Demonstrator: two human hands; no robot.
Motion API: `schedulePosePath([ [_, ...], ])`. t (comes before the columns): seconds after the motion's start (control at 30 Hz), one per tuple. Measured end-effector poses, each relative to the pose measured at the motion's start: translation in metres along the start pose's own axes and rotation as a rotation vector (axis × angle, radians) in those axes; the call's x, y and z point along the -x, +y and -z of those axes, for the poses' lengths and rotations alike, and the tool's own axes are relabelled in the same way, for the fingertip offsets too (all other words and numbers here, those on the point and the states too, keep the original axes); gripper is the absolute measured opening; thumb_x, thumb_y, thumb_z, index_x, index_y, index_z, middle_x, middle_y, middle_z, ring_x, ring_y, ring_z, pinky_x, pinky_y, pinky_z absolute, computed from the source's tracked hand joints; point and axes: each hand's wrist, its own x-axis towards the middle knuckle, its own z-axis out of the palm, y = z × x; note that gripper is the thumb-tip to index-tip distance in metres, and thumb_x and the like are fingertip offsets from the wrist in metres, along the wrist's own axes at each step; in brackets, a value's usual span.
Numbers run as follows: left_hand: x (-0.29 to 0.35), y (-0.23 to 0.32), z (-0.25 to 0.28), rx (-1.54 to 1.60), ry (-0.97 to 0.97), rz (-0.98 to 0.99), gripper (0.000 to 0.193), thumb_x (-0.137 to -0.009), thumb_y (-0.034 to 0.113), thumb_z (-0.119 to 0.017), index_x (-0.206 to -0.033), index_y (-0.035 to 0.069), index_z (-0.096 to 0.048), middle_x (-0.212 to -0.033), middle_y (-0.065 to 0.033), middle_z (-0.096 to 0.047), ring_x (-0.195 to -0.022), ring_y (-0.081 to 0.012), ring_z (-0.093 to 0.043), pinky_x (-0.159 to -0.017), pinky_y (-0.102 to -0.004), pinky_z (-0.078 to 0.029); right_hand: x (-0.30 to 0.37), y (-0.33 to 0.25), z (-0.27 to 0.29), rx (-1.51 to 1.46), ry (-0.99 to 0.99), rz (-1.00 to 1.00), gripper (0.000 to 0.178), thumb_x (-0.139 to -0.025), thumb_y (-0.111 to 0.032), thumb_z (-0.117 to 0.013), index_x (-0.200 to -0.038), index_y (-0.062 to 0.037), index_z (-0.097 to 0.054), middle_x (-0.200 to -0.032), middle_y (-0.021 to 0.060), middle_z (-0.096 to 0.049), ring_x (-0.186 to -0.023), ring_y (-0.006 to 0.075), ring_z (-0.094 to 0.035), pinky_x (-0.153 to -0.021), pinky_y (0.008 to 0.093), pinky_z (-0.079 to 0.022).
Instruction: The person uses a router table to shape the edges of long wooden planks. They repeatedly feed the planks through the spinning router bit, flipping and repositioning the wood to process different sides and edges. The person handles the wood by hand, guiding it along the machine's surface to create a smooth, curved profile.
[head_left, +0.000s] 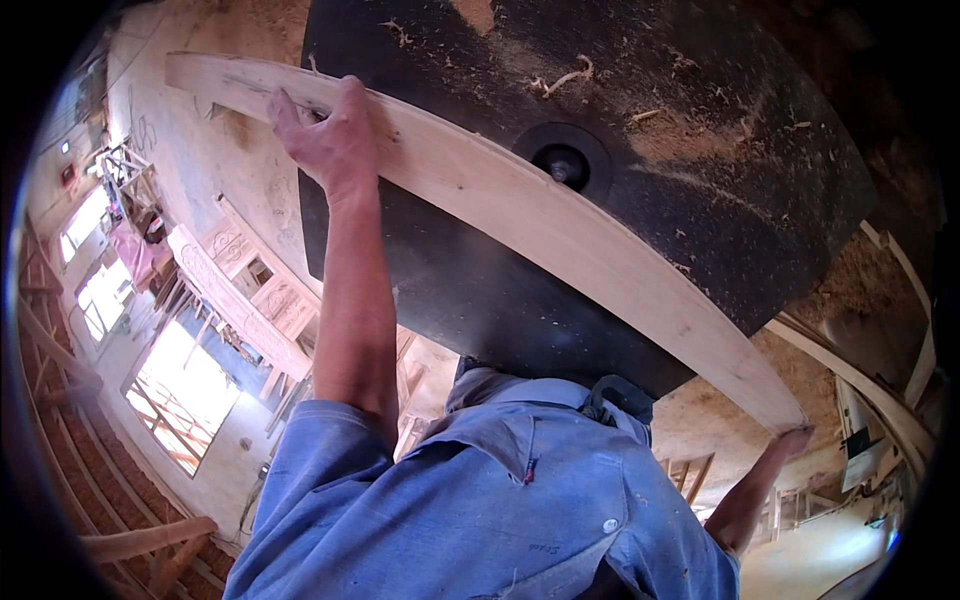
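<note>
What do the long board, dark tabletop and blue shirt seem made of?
Long board: seemingly unvarnished wood, pale and grained. Dark tabletop: perhaps metal or coated board; smooth, black, so unsettled. Blue shirt: matte cloth, by its soft creases.

Left grip (pixel 335 140) holds pale board (pixel 500 200)

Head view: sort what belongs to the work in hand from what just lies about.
Seems in use:
- long wooden board
- left hand, on the board
- right hand, at its far end
- black tabletop
- round dark fitting

Seems lying about:
- curled shaving
- carved wooden panel
</note>
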Motion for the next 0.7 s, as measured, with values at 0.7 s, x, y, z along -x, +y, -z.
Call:
schedulePosePath([
  [0.7,-0.037,-0.03,-0.009,-0.006,0.05,-0.038,0.094,-0.069,0.032,-0.081,-0.137,-0.019,-0.042,-0.147,-0.0313,-0.042,-0.14,-0.0392,-0.039,-0.118,-0.0419,-0.031,0.048,-0.006,-0.029,-0.137,-0.021,-0.059,0.043,-0.102,-0.029,-0.038,-0.117,0.0063,-0.058,-0.116,0.0155,-0.061,-0.103,0.0289,-0.06,-0.095,0.0429,-0.049],
])
